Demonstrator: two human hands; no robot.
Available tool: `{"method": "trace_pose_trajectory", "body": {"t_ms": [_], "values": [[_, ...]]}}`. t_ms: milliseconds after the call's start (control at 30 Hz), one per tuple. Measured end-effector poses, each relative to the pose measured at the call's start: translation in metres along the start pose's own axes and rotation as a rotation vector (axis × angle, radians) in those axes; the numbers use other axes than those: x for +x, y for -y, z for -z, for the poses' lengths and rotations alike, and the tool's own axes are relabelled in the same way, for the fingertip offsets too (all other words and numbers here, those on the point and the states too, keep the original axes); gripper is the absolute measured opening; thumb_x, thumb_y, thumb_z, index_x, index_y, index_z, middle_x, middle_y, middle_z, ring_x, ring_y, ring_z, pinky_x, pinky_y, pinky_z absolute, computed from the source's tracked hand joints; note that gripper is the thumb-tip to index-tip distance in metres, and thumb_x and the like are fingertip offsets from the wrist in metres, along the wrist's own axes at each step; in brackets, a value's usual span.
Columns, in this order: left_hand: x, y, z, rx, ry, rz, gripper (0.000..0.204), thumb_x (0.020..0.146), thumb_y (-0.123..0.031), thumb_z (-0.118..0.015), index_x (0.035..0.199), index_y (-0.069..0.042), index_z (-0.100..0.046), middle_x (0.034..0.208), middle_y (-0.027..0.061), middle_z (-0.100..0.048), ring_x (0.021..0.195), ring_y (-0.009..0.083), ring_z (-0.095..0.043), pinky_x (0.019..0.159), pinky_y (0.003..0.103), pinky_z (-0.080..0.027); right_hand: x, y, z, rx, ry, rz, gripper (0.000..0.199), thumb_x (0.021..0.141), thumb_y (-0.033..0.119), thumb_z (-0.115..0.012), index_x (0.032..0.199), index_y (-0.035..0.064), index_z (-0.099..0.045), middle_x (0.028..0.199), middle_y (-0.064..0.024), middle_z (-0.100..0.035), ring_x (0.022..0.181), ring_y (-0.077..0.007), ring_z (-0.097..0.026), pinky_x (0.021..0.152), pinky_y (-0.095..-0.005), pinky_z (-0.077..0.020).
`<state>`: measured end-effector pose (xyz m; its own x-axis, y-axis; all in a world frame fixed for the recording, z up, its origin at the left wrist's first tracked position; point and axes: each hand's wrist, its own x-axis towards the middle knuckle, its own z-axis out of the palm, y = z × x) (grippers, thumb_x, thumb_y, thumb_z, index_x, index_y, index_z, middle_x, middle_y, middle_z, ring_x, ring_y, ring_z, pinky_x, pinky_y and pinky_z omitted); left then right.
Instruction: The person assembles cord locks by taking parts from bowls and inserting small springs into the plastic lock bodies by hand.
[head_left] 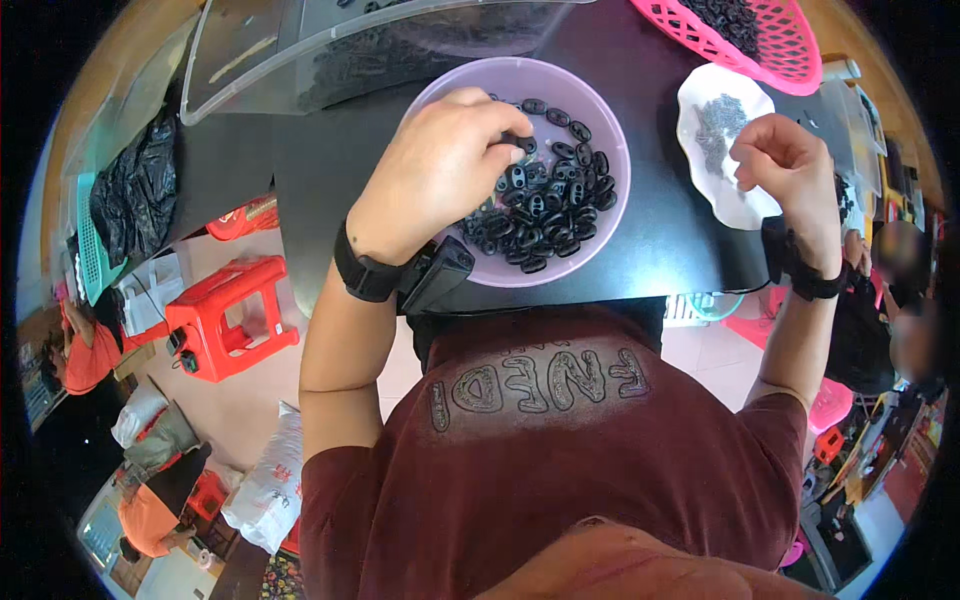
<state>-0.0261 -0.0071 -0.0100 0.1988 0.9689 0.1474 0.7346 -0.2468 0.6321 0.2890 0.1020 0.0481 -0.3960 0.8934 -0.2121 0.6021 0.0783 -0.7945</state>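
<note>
left hand (440, 170) pinches one black piece (518, 142) in the purple bowl (612, 215) | right hand (785, 165) curled shut over the white dish (700, 100) - can't tell what's inside | risk - piece may slip, fall back

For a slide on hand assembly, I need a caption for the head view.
Left hand picks black links from a lilac bowl; right hand hovers over a white dish.

Glossy black plastic links (540, 205) in translucent lilac plastic bowl (612, 215), matt black tabletop (330, 150)
</note>
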Motion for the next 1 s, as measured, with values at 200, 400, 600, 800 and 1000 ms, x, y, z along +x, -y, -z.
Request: {"method": "trace_pose_trajectory", "body": {"t_ms": [200, 400, 600, 800, 1000], "values": [[0.006, -0.004, -0.006, -0.007, -0.014, -0.09, 0.015, 0.078, -0.005, -0.063, 0.093, -0.003, -0.065, 0.082, 0.0128, -0.059, 0.075, 0.0275, -0.06, 0.068, 0.036, -0.048, 0.002, 0.03, -0.031, 0.357, 0.197, 0.164, 0.007, 0.083, 0.002, -0.065, 0.089, -0.0021, -0.062, 0.076, -0.0035, -0.065, 0.065, -0.0077, -0.061, 0.061, -0.0204, -0.0505], [0.002, 0.001, -0.002, 0.018, 0.015, 0.007, 0.012, 0.077, -0.005, -0.063, 0.089, -0.002, -0.065, 0.084, 0.0128, -0.061, 0.078, 0.0291, -0.061, 0.072, 0.037, -0.048, 0.017, 0.051, -0.074, 0.441, 0.243, 0.267, 0.02, 0.086, 0.0, -0.063, 0.106, -0.001, -0.066, 0.081, -0.0053, -0.067, 0.066, -0.0085, -0.062, 0.062, -0.0213, -0.0514], [0.001, -0.003, -0.002, 0.055, 0.041, 0.002, 0.016, 0.075, -0.007, -0.067, 0.089, -0.003, -0.064, 0.085, 0.0128, -0.06, 0.08, 0.0299, -0.061, 0.073, 0.038, -0.049, 0.025, 0.051, -0.092, 0.606, 0.319, 0.29, 0.015, 0.085, 0.005, -0.068, 0.098, -0.0017, -0.065, 0.082, -0.0039, -0.067, 0.067, -0.0068, -0.061, 0.062, -0.0198, -0.0513], [-0.001, -0.005, -0.008, 0.049, 0.034, 0.011, 0.018, 0.072, -0.008, -0.07, 0.087, -0.003, -0.063, 0.083, 0.0121, -0.06, 0.077, 0.029, -0.061, 0.07, 0.038, -0.048, 0.03, 0.038, -0.099, 0.631, 0.338, 0.275, 0.017, 0.087, 0.007, -0.068, 0.101, -0.0019, -0.065, 0.084, -0.0036, -0.068, 0.069, -0.0062, -0.061, 0.064, -0.0191, -0.0507], [0.003, -0.012, -0.006, -0.422, -0.032, 0.177, 0.016, 0.079, -0.003, -0.07, 0.091, -0.003, -0.06, 0.08, 0.0041, -0.062, 0.062, 0.0121, -0.057, 0.057, 0.026, -0.047, 0.03, 0.033, -0.107, 0.684, 0.318, 0.268, 0.016, 0.088, 0.005, -0.065, 0.103, -0.0024, -0.064, 0.087, -0.0044, -0.067, 0.073, -0.0064, -0.061, 0.067, -0.019, -0.0503]]}}
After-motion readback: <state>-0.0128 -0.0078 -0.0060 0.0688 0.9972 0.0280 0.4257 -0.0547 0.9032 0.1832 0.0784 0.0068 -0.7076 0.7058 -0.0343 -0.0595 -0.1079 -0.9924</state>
